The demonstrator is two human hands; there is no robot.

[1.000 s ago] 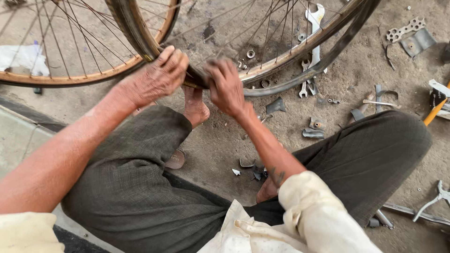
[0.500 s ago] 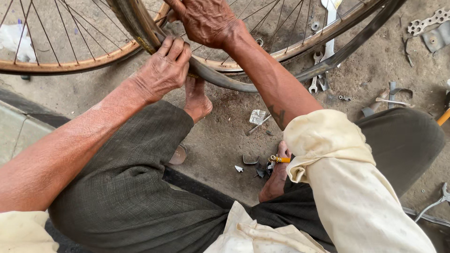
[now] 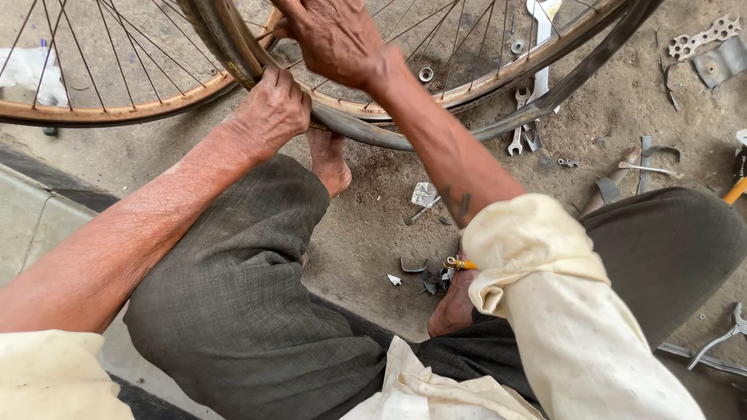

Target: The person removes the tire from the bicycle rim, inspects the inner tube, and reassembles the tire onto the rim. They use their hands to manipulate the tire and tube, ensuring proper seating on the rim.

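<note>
Loose hardware lies scattered on the dusty ground (image 3: pixel 373 233) around the seated person; a cluster of spanners (image 3: pixel 527 132) rests beyond the wheel, partly seen through the spokes; a perforated metal strip (image 3: pixel 704 35) and a bent metal plate (image 3: pixel 724 62) lie at upper right; pliers (image 3: pixel 720 338) sit at the right edge, near the knee; a small brass-tipped valve (image 3: pixel 459 264) and dark fragments lie between the feet; a white crumpled rag (image 3: pixel 27 70) shows behind the spokes at far left. The person's bare foot (image 3: pixel 331 163) is planted just under the rim, and the right forearm crosses in front of the lower wheel.

The wheel runs out of view at the top and both sides, so the hub is not visible; the orange tool at the right edge is cut off and cannot be identified; the fingertips of both hands are hidden behind the tyre and rim.

The bicycle wheel (image 3: pixel 117 113) stands before the knees, its dark tyre (image 3: pixel 482 128) hanging partly off the rusty rim. The left hand (image 3: pixel 268 117) is curled tightly over the tyre and rim at the lower edge, fingers wrapped round and pressing; the right hand (image 3: pixel 334 35) is closed over the rim just above, knuckles up, gripping the tyre edge; the two hands sit just beside one another.
</note>
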